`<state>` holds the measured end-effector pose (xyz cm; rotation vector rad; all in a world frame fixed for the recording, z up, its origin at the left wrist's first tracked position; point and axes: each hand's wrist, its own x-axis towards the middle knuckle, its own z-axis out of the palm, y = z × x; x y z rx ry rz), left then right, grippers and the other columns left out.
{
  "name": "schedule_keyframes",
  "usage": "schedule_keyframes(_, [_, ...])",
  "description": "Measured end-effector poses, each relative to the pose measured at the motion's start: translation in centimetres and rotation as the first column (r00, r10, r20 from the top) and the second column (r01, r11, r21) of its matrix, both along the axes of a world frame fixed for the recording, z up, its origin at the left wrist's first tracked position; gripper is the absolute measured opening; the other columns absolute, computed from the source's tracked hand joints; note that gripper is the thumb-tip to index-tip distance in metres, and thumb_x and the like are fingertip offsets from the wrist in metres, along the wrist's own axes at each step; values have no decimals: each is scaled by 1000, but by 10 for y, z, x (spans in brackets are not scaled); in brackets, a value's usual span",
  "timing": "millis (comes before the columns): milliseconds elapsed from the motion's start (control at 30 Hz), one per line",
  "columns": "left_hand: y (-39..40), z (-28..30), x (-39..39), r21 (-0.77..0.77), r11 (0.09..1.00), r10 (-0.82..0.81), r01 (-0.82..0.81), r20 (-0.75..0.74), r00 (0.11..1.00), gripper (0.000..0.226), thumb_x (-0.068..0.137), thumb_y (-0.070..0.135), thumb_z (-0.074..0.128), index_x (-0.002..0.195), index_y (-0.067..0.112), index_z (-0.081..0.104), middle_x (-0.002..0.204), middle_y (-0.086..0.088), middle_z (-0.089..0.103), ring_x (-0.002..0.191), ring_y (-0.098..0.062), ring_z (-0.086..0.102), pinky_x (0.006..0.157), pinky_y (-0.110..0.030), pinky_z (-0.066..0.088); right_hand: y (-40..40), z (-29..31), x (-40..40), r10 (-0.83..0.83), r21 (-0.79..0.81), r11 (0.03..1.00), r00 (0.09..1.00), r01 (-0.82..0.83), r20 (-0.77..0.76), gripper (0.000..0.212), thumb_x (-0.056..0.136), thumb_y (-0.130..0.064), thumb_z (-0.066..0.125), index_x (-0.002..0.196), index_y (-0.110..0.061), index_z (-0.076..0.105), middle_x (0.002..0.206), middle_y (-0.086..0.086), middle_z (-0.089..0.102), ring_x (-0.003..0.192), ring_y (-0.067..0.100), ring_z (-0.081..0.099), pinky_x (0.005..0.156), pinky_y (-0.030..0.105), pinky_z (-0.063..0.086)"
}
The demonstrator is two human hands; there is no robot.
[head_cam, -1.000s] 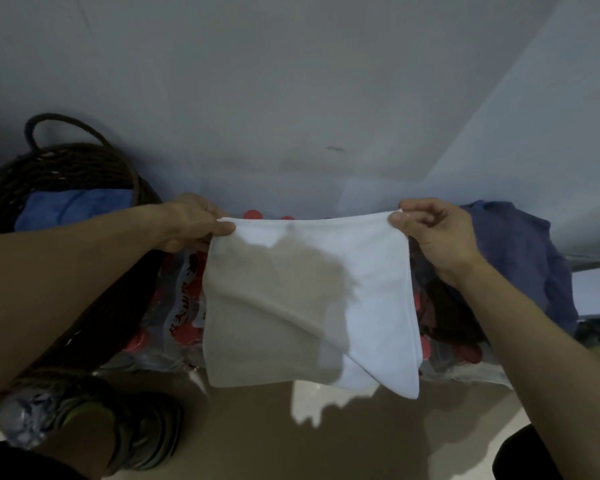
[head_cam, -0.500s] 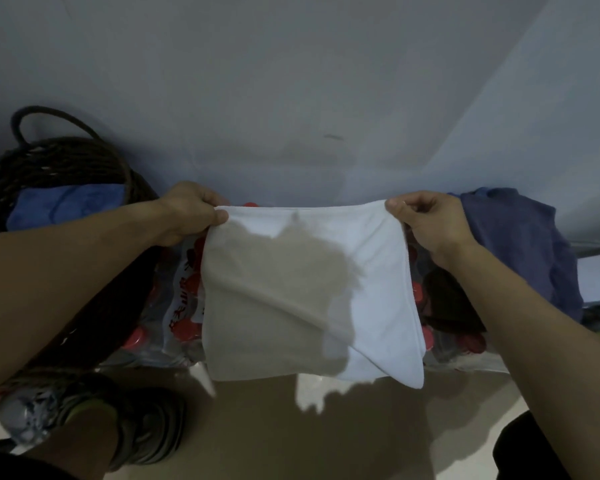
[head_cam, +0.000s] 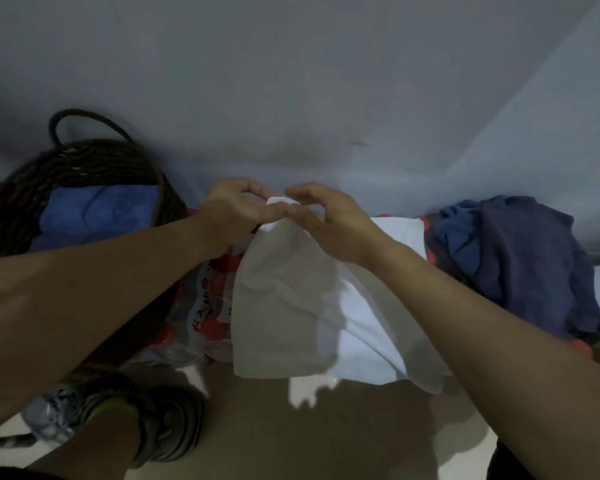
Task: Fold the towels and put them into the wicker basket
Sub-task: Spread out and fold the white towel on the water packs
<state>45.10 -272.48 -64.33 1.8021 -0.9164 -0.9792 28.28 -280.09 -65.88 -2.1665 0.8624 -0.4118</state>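
A white towel (head_cam: pixel 291 306) hangs in front of me, its top corners brought together. My left hand (head_cam: pixel 238 211) pinches the gathered top of the towel. My right hand (head_cam: pixel 326 220) meets it there, thumb and fingers curled at the same corner. The towel's right part (head_cam: pixel 400 233) drapes behind my right wrist. A dark wicker basket (head_cam: pixel 25 195) with a loop handle stands at the left, with a folded blue towel (head_cam: pixel 97 211) inside. A heap of dark blue towels (head_cam: pixel 523 258) lies at the right.
A plastic-wrapped pack of bottles with red caps (head_cam: pixel 205 306) sits behind the white towel, between basket and heap. A grey wall rises behind. My shoe (head_cam: pixel 129 414) stands on the beige floor at lower left.
My hands were apart, stretching the towel's top edge flat. They have come together at the middle, folding the towel in half sideways, and the view has shifted slightly.
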Motion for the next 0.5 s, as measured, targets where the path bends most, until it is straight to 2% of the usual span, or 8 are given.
schedule_keyframes(67, [4,-1,-6,-53,995,86,-82,65,994,30,72,23,85,84,9,62,67,-7,64,51,-6,58,47,-16,48,2,-5,8,-21,40,999,1000,21,22,19,96,-44,58,91,-27,66,76,-19,62,69,-9,53,63,5,36])
schedule_keyframes(100, [6,-4,-8,-68,988,141,-135,97,985,31,73,26,84,83,10,60,68,-6,63,54,-6,57,48,-16,47,0,-5,10,-39,61,997,999,37,36,23,94,-44,61,86,-24,67,71,-17,61,65,-7,54,60,8,37])
schedule_keyframes(200, [18,-14,-13,-34,980,198,-196,87,976,31,77,30,80,86,10,59,81,-6,64,70,-14,61,60,-19,51,-7,-1,15,-80,166,984,990,60,114,18,87,-33,73,88,-15,71,80,-3,69,67,3,57,63,16,45])
schedule_keyframes(267, [26,-20,-13,-2,990,138,-138,1,990,26,78,27,79,88,10,62,84,-4,67,70,-11,65,57,-17,53,-16,3,22,-81,178,983,987,55,141,8,90,-19,70,91,-13,66,82,3,64,68,8,54,64,16,44])
schedule_keyframes(333, [35,-23,-11,80,996,25,-26,18,1000,29,78,27,79,95,7,66,85,-1,70,70,-3,67,57,-13,53,-25,6,33,-48,107,993,996,39,78,5,94,-18,64,93,-16,59,83,1,59,68,9,50,62,15,40])
schedule_keyframes(400, [45,-28,-11,195,979,-56,55,0,998,32,78,31,79,98,9,69,87,2,71,76,-6,68,61,-15,54,-30,3,44,-4,54,999,999,6,-43,6,97,-22,59,95,-17,56,86,-1,58,71,11,49,62,19,39])
schedule_keyframes(500, [64,-34,-21,250,966,-47,67,-84,995,31,78,33,78,101,14,68,87,7,69,76,-4,63,56,-11,50,-25,-13,58,48,77,996,985,-35,-167,10,99,-24,53,100,-14,54,87,-4,55,78,15,50,65,23,38])
